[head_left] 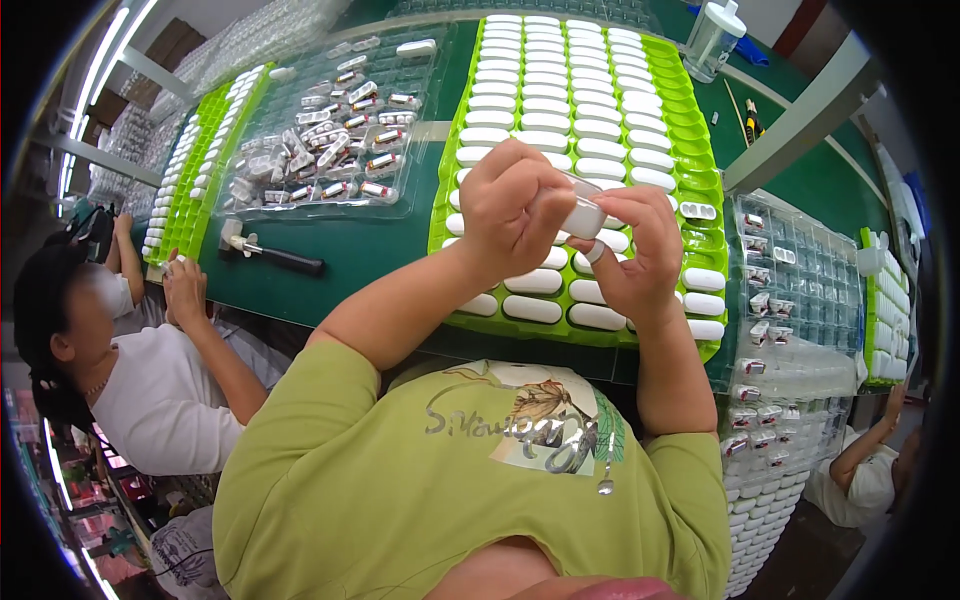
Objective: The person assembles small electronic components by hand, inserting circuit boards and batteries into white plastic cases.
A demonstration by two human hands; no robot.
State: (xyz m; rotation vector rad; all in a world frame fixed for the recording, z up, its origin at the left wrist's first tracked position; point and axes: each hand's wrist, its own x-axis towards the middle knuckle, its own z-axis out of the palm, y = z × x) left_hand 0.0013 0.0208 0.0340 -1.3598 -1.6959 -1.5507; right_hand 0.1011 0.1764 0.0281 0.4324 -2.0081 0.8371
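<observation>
In front of my chest, over a bright green tray (712, 160), both hands hold a small white oblong case (583, 218). My left hand (508, 212) is closed round its left end, with the fingers curled. My right hand (642, 250) grips the other end between fingertips and thumb; a pale band wraps that thumb. Rows of similar white oblong cases (533, 309) lie in the tray's slots under and around my hands. A small white part with dark-looking openings (698, 211) sits in a slot right of my right hand.
A clear tray (408, 205) of loose small red-and-silver parts (335, 150) is at the left, beside a black-handled hammer (285, 260). More clear trays (800, 270) stand at right. A clear jar (710, 40) and metal post (810, 115) are far right. Co-workers sit at both sides.
</observation>
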